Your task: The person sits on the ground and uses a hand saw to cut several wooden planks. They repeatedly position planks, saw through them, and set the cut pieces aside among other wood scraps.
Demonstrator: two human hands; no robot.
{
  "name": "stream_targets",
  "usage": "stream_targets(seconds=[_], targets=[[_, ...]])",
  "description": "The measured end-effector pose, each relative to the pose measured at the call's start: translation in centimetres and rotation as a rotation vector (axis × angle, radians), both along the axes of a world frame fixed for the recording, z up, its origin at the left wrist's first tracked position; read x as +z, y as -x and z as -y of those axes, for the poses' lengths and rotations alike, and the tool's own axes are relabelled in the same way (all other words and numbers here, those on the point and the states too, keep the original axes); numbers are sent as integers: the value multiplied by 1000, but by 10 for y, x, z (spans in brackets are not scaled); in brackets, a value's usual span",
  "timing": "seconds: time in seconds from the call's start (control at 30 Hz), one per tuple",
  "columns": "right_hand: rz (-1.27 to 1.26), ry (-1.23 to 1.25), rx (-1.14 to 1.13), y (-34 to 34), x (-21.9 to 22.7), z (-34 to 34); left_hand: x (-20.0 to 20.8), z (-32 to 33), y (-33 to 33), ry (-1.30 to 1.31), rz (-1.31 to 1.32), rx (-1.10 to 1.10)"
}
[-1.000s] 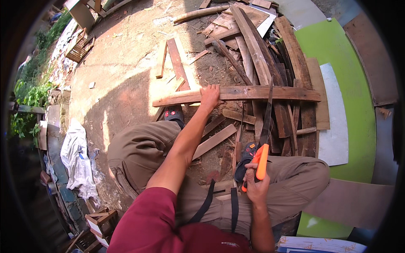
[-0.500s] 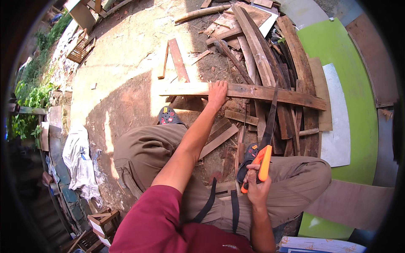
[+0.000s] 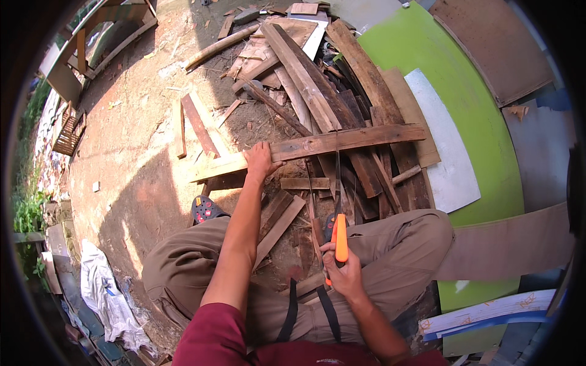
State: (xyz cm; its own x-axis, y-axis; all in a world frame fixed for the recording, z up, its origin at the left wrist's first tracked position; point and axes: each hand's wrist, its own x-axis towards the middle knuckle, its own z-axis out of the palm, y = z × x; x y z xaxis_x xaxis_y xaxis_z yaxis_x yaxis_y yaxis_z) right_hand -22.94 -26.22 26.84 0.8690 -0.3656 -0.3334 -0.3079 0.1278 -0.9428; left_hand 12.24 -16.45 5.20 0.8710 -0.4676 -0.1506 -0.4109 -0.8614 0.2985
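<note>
A long weathered wooden plank (image 3: 342, 141) lies crosswise on a heap of scrap boards (image 3: 317, 91). My left hand (image 3: 261, 161) grips the plank near its left part and holds it down. In my right hand (image 3: 342, 271) is a hand saw with an orange handle (image 3: 339, 238). Its thin dark blade runs up from the handle to the plank, meeting it near the middle. My knees in tan trousers frame the work, and my left foot in a dark sandal (image 3: 206, 209) rests on the dirt.
Loose boards and offcuts (image 3: 198, 125) lie on the reddish dirt to the left. Large green (image 3: 470, 104), white (image 3: 445, 152) and brown panels (image 3: 506, 244) lie to the right. A wooden frame (image 3: 91, 43) and crates stand far left, with white sacks (image 3: 104, 293) low left.
The plank has tilted so that its right end sits higher, and my left hand moved with it. The saw and my right hand have stayed in nearly the same place.
</note>
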Motion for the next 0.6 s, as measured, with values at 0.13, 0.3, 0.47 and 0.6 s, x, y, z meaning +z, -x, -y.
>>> stream_targets(seconds=[0.13,0.3,0.47,0.6], targets=[[71,24,-14,-1,-1,-3,5,21,11,13,39,-68],[58,85,-84,8,-10,5,13,64,20,-87,-41,-58],[19,47,-99,10,-5,5,-13,47,0,48,17,-181],[133,64,-99,15,10,7,2,49,16,57,112,-190]])
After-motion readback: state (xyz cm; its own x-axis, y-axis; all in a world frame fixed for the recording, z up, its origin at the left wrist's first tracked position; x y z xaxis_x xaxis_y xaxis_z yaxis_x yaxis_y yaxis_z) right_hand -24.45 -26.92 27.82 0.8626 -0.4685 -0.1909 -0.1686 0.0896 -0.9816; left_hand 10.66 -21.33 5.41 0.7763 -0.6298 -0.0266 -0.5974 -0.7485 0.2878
